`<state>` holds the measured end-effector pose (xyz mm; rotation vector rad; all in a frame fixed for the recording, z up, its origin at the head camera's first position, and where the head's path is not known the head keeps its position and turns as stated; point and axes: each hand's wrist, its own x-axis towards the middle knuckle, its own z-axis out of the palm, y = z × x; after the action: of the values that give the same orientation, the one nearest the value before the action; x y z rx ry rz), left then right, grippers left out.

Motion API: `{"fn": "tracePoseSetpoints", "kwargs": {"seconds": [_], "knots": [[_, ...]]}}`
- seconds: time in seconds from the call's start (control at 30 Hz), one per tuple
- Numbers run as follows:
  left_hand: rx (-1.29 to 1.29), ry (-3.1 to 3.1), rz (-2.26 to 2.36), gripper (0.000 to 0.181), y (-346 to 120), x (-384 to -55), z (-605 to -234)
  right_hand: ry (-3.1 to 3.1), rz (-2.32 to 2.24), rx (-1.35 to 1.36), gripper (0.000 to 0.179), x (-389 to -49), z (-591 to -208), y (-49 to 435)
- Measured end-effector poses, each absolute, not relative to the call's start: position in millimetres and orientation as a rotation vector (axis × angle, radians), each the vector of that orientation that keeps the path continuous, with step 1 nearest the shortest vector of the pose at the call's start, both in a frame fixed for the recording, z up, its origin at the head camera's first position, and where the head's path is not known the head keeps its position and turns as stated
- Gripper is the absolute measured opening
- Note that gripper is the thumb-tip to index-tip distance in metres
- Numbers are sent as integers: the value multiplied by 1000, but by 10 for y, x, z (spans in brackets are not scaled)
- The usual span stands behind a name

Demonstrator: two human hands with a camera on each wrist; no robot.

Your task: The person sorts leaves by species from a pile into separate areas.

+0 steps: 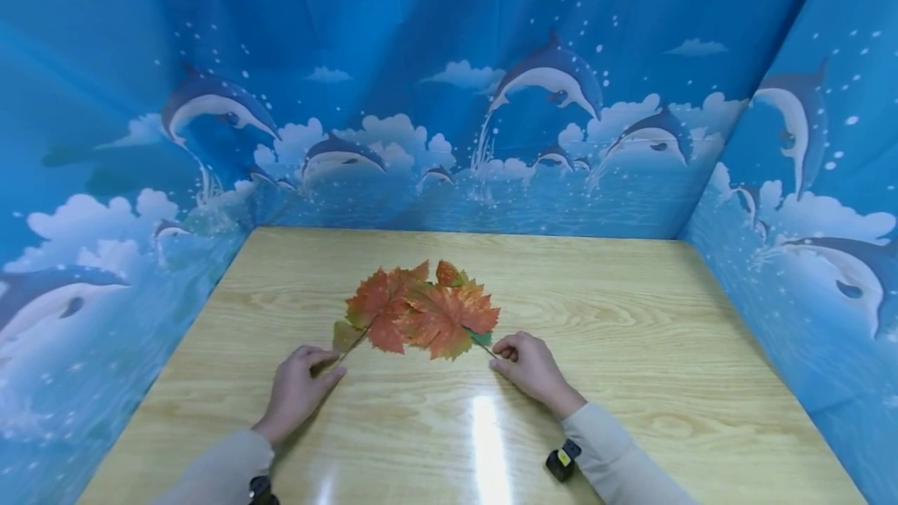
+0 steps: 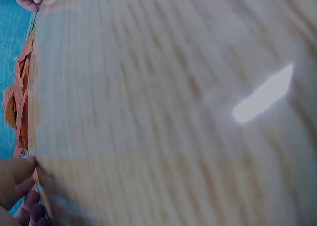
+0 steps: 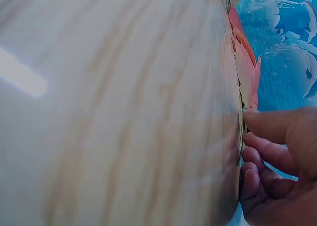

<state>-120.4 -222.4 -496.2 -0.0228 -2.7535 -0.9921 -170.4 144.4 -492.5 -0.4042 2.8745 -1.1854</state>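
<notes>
The big thing to see is how the two stems lean. The left leaf sprig [image 1: 379, 302] lies ahead of the left hand [image 1: 298, 390] and to its right, with its thin left stem [image 1: 356, 340] slanting away from the person and in toward the middle. The right leaf sprig [image 1: 449, 322] lies ahead of the right hand [image 1: 535, 370] and to its left, and its right stem [image 1: 482, 344] slants in too. So the stems lean toward each other, like the two sides of a roof (a roof made of autumn leaves!). The red and orange leaves meet between the hands and overlap there. The right one seems to lie on top, but I can't be sure.

Each hand is nearest to the sprig on its own side. The left hand is nearly closed at the tips, and its thumb and fingers pinch the end of the left stem. The right hand does the same with the right stem, its other fingers bent underneath. Both sprigs are on the wooden table [image 1: 603, 310], well in front of the blue dolphin curtain [image 1: 421, 37]. Both hands are low, close to the wood.
</notes>
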Motion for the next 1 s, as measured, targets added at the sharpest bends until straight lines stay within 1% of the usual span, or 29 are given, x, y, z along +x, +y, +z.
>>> {"fn": "tracePoseSetpoints", "kwargs": {"seconds": [0.17, 0.57, 0.7, 0.9, 1.0], "knots": [[-34, -2711, -979, 20, -2215, -1232, -4993, 2900, -1154, -401, 8, -1712, -4920, 1408], [-11, -2716, -961, 11, -2216, -1272, -5012, 2951, -1051, -458, 11, -1721, -4870, 1372], [15, -2715, -981, 9, -2216, -1278, -5013, 2965, -1041, -478, 11, -1717, -4861, 1372], [36, -2707, -1031, 9, -2217, -1295, -5015, 2958, -1032, -426, 13, -1721, -4829, 1370], [38, -2706, -1058, 9, -2213, -1294, -5012, 2932, -1047, -420, 11, -1725, -4817, 1376]]}}
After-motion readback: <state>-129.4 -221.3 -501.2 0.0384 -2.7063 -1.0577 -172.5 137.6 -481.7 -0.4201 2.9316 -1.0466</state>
